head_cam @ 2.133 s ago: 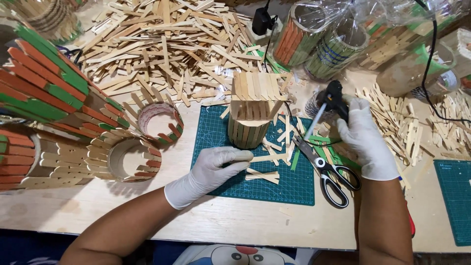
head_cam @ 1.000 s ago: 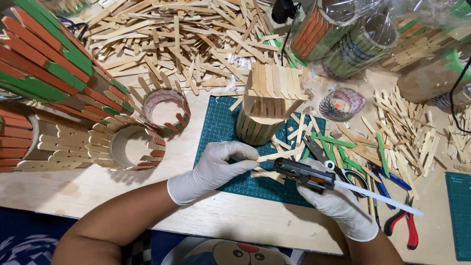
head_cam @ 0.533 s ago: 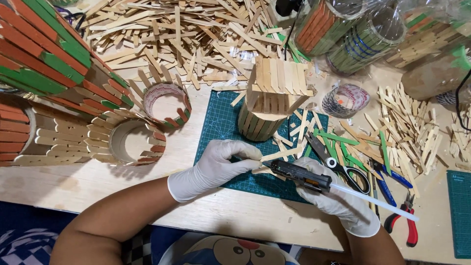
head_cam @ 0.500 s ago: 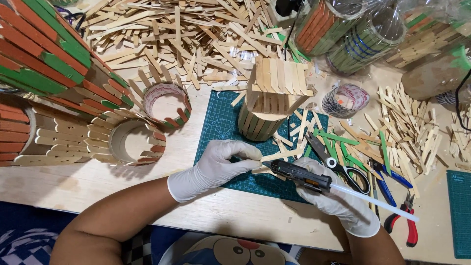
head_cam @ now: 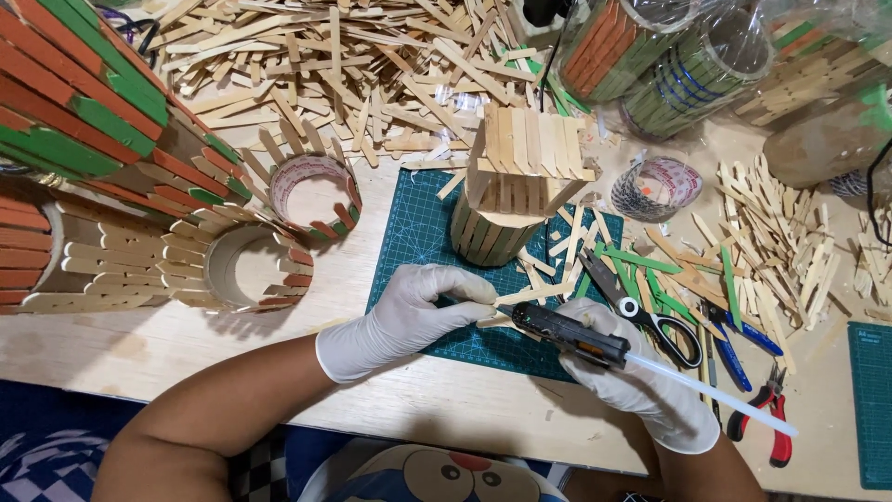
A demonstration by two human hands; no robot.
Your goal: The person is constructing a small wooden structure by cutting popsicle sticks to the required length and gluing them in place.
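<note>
Left hand (head_cam: pixel 409 321): fingers pinch one wooden stick (head_cam: pixel 531 294) over the green cutting mat (head_cam: pixel 418 232). Right hand (head_cam: pixel 632 381): fingers grip one glue gun (head_cam: pixel 569 335), nozzle apparently touching the stick. One scissors (head_cam: pixel 650 311) at 3 o'clock.

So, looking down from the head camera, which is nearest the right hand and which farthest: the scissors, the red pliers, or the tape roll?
From the right hand:
1. Scissors, just beside it, up and to its right on the mat's edge.
2. Red pliers, farther right, near the table's front.
3. Tape roll, farthest, up toward the back of the table.
</note>
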